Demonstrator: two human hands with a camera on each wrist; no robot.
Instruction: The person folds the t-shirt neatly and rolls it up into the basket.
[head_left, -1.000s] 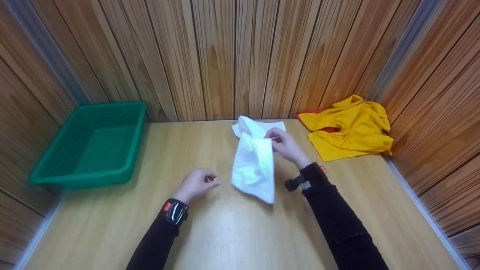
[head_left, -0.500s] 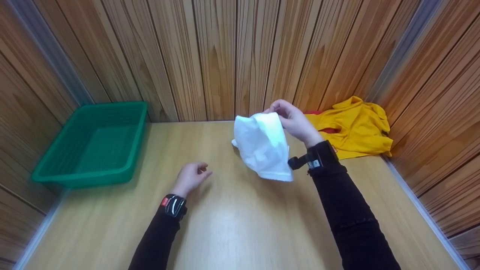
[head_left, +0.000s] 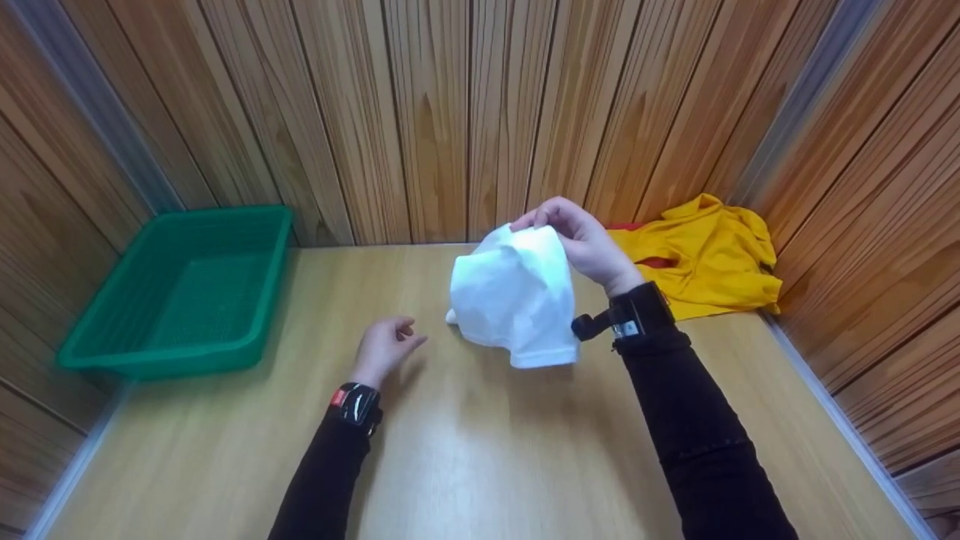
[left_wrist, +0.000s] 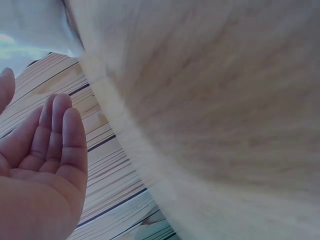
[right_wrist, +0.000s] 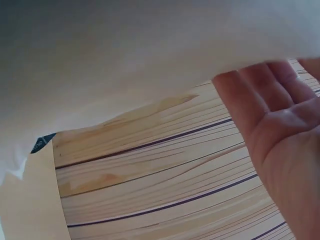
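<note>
A white cloth (head_left: 514, 296) with a hemmed lower edge hangs bunched above the table in the head view. My right hand (head_left: 581, 240) pinches its top edge between thumb and fingers. In the right wrist view the cloth (right_wrist: 100, 60) spreads across the upper part and covers the fingertips of the right hand (right_wrist: 285, 115). Left of the cloth, my left hand (head_left: 386, 349) hovers over the table with nothing in it. The left wrist view shows that palm (left_wrist: 40, 185) facing up, its fingers softly bent, with a bit of the cloth (left_wrist: 35, 25) at the top left corner.
A green plastic basket (head_left: 259, 330) stands at the left against the wall. A yellow garment (head_left: 720, 259) lies heaped in the right back corner, with something red (head_left: 626, 226) showing beneath it. Wood-panelled walls (head_left: 420, 120) close in the table (head_left: 465, 465) at the back and sides.
The right hand has raised the white cloth and moved back and right, then held there while the cloth swung left and opened out. The left hand has shifted slightly back.
</note>
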